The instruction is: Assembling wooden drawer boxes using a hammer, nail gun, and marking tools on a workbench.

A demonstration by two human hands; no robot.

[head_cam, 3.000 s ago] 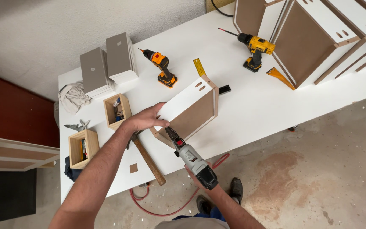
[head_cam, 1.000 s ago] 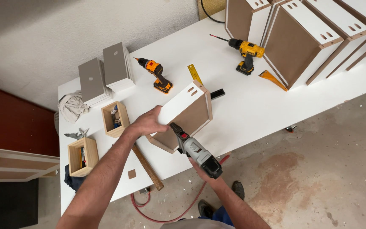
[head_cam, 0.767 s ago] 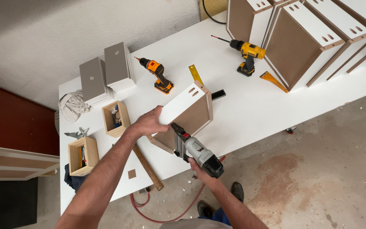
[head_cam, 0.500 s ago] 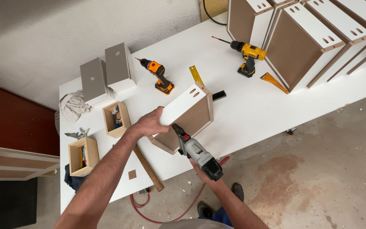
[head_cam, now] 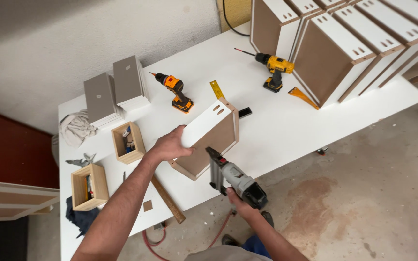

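A small drawer box (head_cam: 211,137) of white and brown panels stands on its side on the white worktable (head_cam: 276,130). My left hand (head_cam: 170,145) grips its upper near edge. My right hand (head_cam: 235,199) holds a grey nail gun (head_cam: 233,176) whose nose touches the box's brown face near the lower edge. A red air hose (head_cam: 185,239) trails below the table.
An orange drill (head_cam: 176,91), a yellow drill (head_cam: 272,67), a yellow square (head_cam: 216,89), a hammer (head_cam: 168,199), two small wooden boxes (head_cam: 127,141) (head_cam: 88,186), stacked grey panels (head_cam: 114,92), a rag (head_cam: 76,128), and several finished drawer boxes (head_cam: 344,48) at the back right.
The view has shifted slightly. The nail gun has moved a little along the box's face; my left hand stays on the box.
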